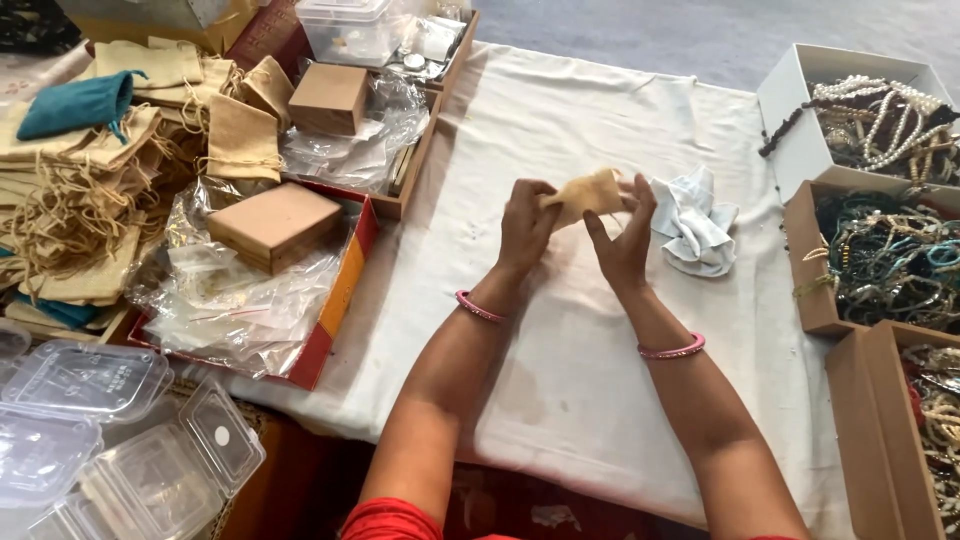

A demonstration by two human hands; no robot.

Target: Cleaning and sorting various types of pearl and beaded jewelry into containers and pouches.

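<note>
Two hands, left hand (524,225), right hand (625,240), tan pouch (585,193) between

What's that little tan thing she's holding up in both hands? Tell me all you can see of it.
The small tan pouch looks like soft cloth, flat and slightly crumpled, like the drawstring bags piled to the left. It is held above the white table cover, pinched between the left hand and right hand. Whether anything is inside cannot be told.
</note>
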